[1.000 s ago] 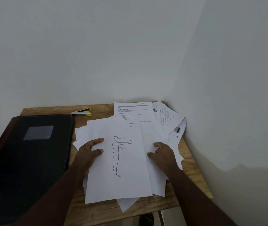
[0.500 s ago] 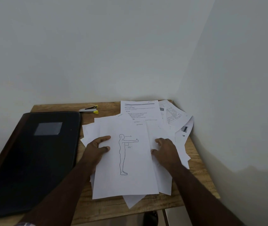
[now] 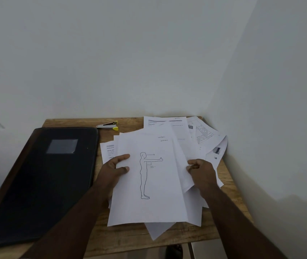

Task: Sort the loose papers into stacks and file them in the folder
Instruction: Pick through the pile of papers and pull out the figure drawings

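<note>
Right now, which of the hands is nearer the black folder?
Left. The left hand grips the left edge of the papers, just right of the folder. The right hand grips their right side, across the pile from it.

Both forearms bare, no sleeves, no jewellery.

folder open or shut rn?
Shut. The black folder lies flat on the table, cover down with its label window facing up; no papers are in it.
</note>
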